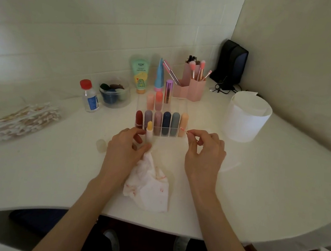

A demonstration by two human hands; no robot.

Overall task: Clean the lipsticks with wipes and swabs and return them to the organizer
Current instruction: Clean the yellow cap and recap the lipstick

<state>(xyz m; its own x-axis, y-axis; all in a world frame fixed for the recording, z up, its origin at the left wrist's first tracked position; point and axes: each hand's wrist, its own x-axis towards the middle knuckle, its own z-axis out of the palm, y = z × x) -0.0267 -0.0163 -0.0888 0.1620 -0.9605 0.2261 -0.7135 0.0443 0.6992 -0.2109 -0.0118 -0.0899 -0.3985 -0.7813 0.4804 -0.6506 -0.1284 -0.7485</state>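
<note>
My left hand (125, 148) grips an uncapped lipstick (149, 132) with a yellow tip, held upright just in front of the clear organizer (181, 106). A crumpled, stained wipe (147, 185) hangs from the same hand and lies on the table. My right hand (205, 151) pinches a cotton swab (183, 129) with a pink-stained tip, pointing left near the organizer's right end. Several capped lipsticks (166, 123) stand in the organizer's front row, and three more (158, 100) stand behind.
A pile of cotton swabs (25, 120) lies at the left. A small bottle with a red cap (89, 96), a tub of sponges (114, 93), tubes, pink brush holders (192, 87) and a white wipe container (246, 118) stand around. A small clear cap (101, 144) sits left of my left hand.
</note>
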